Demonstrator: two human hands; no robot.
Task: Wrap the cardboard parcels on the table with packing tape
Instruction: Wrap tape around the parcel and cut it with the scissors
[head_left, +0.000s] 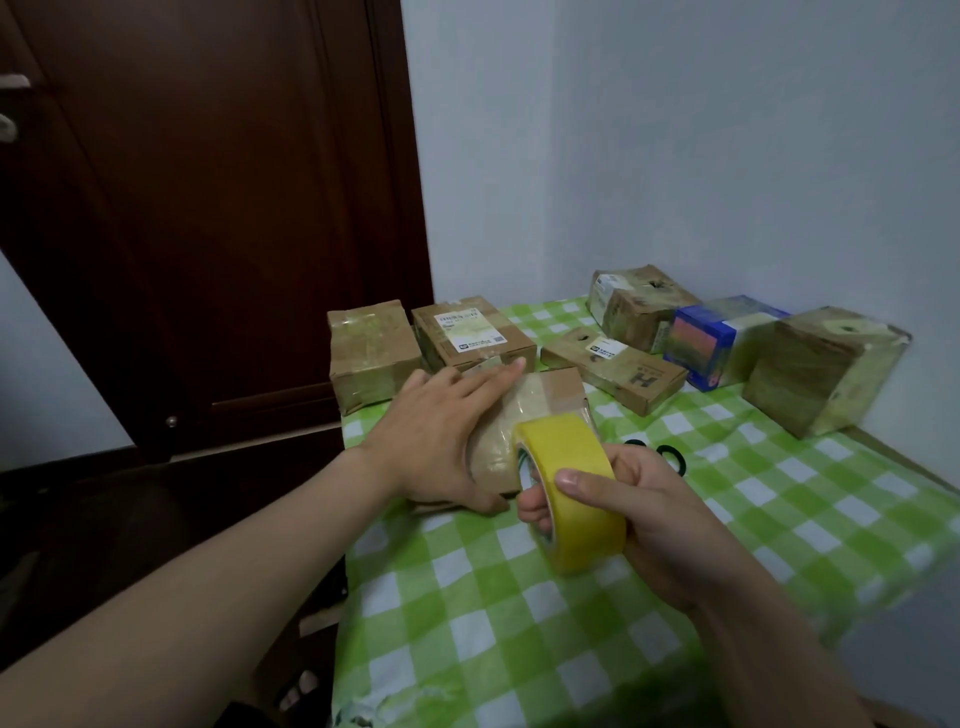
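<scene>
Only legible mark: big "H" on flat cardboard box (618, 370); other print too blurry.

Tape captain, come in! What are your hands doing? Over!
Left hand flat on the small brown cardboard parcel. Right hand grips the yellow packing-tape roll. Black loops behind the roll, not blocking.

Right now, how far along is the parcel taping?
The back parcels and blue box already show glossy tape. In hand: the left hand presses the near parcel, partly taped, while the right hand grips the yellow tape roll. Left: apparently just this one.
</scene>
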